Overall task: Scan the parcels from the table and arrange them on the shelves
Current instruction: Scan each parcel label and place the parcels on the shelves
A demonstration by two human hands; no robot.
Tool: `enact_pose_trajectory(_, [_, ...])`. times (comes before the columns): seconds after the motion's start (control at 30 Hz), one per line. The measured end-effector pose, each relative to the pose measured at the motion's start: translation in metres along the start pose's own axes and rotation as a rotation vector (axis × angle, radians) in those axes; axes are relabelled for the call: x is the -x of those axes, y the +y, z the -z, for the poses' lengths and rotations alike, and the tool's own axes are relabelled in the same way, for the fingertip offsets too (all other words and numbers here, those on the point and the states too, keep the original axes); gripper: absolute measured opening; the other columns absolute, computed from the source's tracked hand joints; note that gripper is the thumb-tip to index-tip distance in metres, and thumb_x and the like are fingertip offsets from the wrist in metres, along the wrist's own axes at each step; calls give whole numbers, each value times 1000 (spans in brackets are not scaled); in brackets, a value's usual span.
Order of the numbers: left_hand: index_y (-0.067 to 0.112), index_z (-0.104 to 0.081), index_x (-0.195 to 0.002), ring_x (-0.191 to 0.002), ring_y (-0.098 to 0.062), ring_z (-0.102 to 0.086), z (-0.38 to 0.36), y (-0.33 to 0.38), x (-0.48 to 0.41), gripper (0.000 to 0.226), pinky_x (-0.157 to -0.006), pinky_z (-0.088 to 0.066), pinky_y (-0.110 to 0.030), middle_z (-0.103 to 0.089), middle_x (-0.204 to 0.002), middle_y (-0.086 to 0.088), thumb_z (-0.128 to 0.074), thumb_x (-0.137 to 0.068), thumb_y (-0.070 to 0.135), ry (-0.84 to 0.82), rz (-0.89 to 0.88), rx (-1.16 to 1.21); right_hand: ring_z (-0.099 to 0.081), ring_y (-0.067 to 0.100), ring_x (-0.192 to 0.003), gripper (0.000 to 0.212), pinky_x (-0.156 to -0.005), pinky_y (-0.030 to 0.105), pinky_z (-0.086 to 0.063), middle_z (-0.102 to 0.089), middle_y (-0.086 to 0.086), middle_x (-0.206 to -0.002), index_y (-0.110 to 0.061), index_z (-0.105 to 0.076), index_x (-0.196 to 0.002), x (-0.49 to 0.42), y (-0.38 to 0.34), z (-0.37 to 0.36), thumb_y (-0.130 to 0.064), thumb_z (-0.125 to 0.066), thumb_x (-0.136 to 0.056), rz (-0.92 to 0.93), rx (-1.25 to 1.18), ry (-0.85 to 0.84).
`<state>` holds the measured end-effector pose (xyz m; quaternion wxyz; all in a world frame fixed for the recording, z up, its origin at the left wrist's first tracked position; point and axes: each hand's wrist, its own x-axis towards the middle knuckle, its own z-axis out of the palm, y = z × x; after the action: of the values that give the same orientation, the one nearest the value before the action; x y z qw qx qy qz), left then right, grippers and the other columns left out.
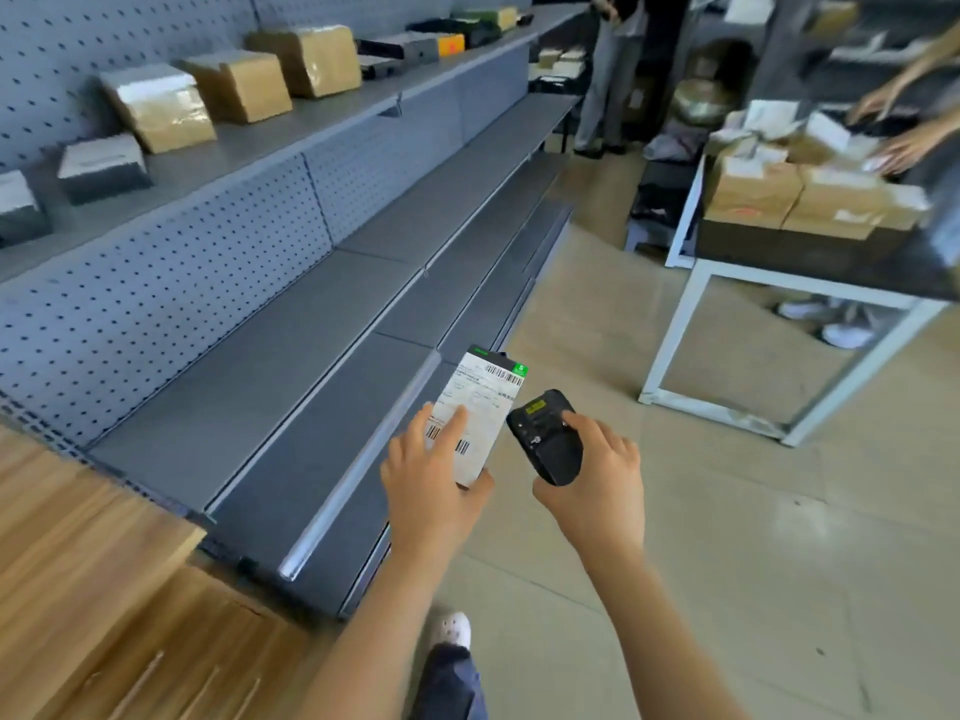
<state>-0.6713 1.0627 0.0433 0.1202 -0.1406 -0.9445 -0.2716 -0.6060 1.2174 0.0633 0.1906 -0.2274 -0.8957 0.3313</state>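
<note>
My left hand grips a small flat parcel with a white shipping label and barcodes, held label-up in front of the lower shelves. Just to its right, my right hand holds a black handheld scanner, its head beside the parcel's label. The grey metal shelves run along the left; the top shelf carries several brown and grey parcels. The table at the right is piled with more parcels.
Another person's hands reach over the parcels on the table, their white shoes under it. A second person stands at the far end of the aisle. A wooden cabinet sits at bottom left. Tiled floor lies between shelves and table.
</note>
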Motion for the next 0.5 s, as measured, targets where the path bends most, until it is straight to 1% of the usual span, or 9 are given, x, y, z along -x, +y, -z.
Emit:
enact_pose_trajectory(0.07, [31,-49,-137,-114,-30,-40,-20,9,-23,71,-92,-36,-44,-38,-145,-2,-73,-71,39,-28,-34,4,-40,20,-105,74,-79,23,-33,-57,-6,-121,-23,-52,-134,-22,12,-1,-12,-74,-64,-28,4,23])
enact_pose_trajectory(0.13, [31,-48,-138,-117,-30,-39,-38,16,-51,71,-94,-34,-44,-36,-146,-3,-73,-72,40,-49,-53,9,-41,20,-103,73,-78,24,-33,-59,-5,-120,-22,-53,-133,-50,21,-6,-12,-74,-64,-47,9,49])
enact_pose_trajectory(0.23, [31,-48,-137,-120,-29,-37,-66,23,-105,70,-95,-33,-44,-36,-144,-3,-72,-72,40,-61,-72,24,-41,20,-101,71,-77,26,-34,-60,-5,-118,-22,-54,-131,-103,29,-18,-12,-73,-64,-62,20,86])
enact_pose_trajectory(0.37, [32,-54,-132,-113,-29,-42,-101,30,-195,70,-90,-38,-43,-43,-135,-2,-73,-65,39,-63,-80,76,-41,21,-104,72,-79,24,-34,-58,-6,-120,-24,-53,-132,-192,29,-31,-12,-73,-64,-80,52,102])
enact_pose_trajectory(0.5, [31,-56,-131,-112,-29,-44,-124,42,-287,71,-88,-42,-41,-45,-130,-2,-72,-63,42,-57,-109,80,-39,19,-105,73,-78,23,-34,-57,-7,-120,-26,-52,-132,-282,25,-42,-13,-73,-64,-103,60,104])
